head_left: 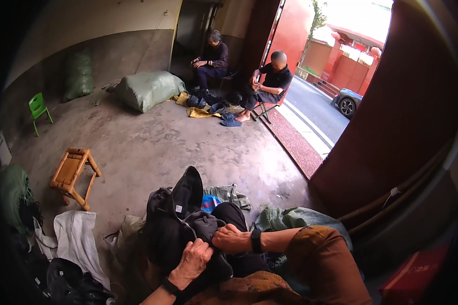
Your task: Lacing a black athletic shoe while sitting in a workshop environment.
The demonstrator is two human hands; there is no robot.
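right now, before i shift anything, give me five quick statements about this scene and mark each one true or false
1. The left hand and right hand both hold a dark grey fabric piece. True.
2. The right wrist is bare. False: a dark band is around it.
3. The small chair by the wall is red. False: it is a green chair.
4. A wooden stool is to the left of both hands. True.
5. The car is inside the room. False: the car is outside, beyond the open doorway.
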